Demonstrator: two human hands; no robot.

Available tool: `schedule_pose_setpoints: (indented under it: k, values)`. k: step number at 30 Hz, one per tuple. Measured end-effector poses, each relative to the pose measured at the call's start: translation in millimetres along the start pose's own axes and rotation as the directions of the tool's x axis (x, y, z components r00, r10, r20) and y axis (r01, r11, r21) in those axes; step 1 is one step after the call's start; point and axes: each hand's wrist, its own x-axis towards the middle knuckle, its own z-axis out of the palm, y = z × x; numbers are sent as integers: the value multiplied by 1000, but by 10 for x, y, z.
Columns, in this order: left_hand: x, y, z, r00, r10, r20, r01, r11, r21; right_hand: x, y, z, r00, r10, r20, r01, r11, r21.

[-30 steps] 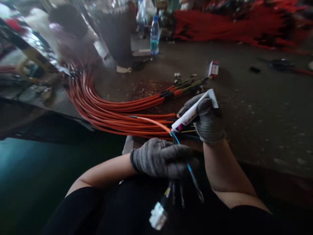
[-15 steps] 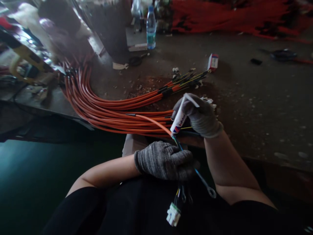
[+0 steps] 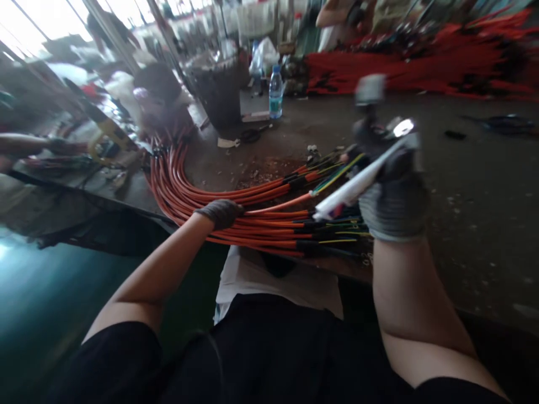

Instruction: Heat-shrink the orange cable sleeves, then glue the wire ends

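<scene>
My left hand (image 3: 221, 214), in a grey knit glove, is closed around an orange cable (image 3: 278, 205) above the bundle of orange cables (image 3: 256, 230). My right hand (image 3: 393, 193), gloved and smeared by motion, is closed on a white glue tube (image 3: 349, 188) that slants down to the left. The held cable's yellow-green and blue wires (image 3: 341, 173) run up to the right hand. A blurred whitish connector (image 3: 370, 90) stands above that hand on dark leads. Whether the fingers also grip the wires, I cannot tell.
A water bottle (image 3: 275, 94) stands at the back beside a dark bucket (image 3: 217, 92). Scissors (image 3: 251, 134) lie before them. Red cables (image 3: 379, 73) are heaped along the far side. A yellow-handled tool (image 3: 105, 140) and another person's arm (image 3: 29, 145) are at left.
My left hand has left the wires near my lap and moved up and left onto the orange cable. The right hand has risen with the glue tube; the connector and wires have swung up. The view has tilted upward.
</scene>
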Motion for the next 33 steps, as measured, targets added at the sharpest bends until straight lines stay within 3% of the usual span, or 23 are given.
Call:
schedule_pose_setpoints:
  k: [3, 5, 8, 10, 12, 13, 15, 17, 19, 21, 25, 28, 30, 31, 33]
  values:
    - [29, -120, 139, 999, 35, -7, -35, 999, -5, 52, -64, -37, 992, -74, -101, 94, 974, 206]
    - [131, -42, 131, 992, 85, -91, -95, 989, -115, 20, -38, -75, 989, -51, -141, 94, 941, 326]
    - [340, 332, 4, 924, 143, -355, -299, 848, -437, -75, 69, -136, 994, -1, -108, 36, 946, 323]
    - [457, 690, -85, 840, 82, -536, -429, 705, -565, -165, 154, -219, 993, 46, -110, -12, 955, 297]
    - [535, 1016, -112, 776, -8, -631, -470, 659, -587, -284, 227, -390, 982, 137, -128, -100, 959, 266]
    - [567, 1135, -94, 775, -34, -631, -445, 680, -583, -352, 252, -514, 973, 174, -149, -138, 964, 225]
    - [651, 1249, -17, 845, -5, -536, -349, 754, -556, -480, 273, -803, 956, 187, -224, -163, 979, 122]
    - [800, 1212, 56, 917, 57, -394, -275, 805, -525, -566, 264, -1045, 937, 116, -329, -96, 992, 77]
    - [1026, 1087, 50, 935, 26, -353, -207, 850, -484, -582, 255, -1109, 906, 96, -413, -26, 985, 172]
    - [1283, 952, -56, 924, -69, -376, -109, 895, -432, -536, 282, -953, 895, 162, -415, -24, 948, 318]
    - [1580, 821, -393, 921, -128, -368, -24, 924, -381, -359, 473, -338, 903, 348, -253, -181, 841, 510]
    - [1437, 849, -488, 865, -175, -470, -47, 905, -423, -230, 629, -17, 883, 454, -119, -331, 782, 528]
    - [1224, 900, -397, 810, -181, -558, -157, 849, -504, -150, 658, 80, 863, 505, -15, -426, 742, 517]
    - [1108, 929, -313, 787, -165, -594, -245, 801, -547, -110, 640, 98, 866, 501, 8, -432, 739, 516]
    - [891, 984, -128, 757, -136, -639, -407, 667, -625, -34, 545, 78, 913, 407, -34, -331, 787, 521]
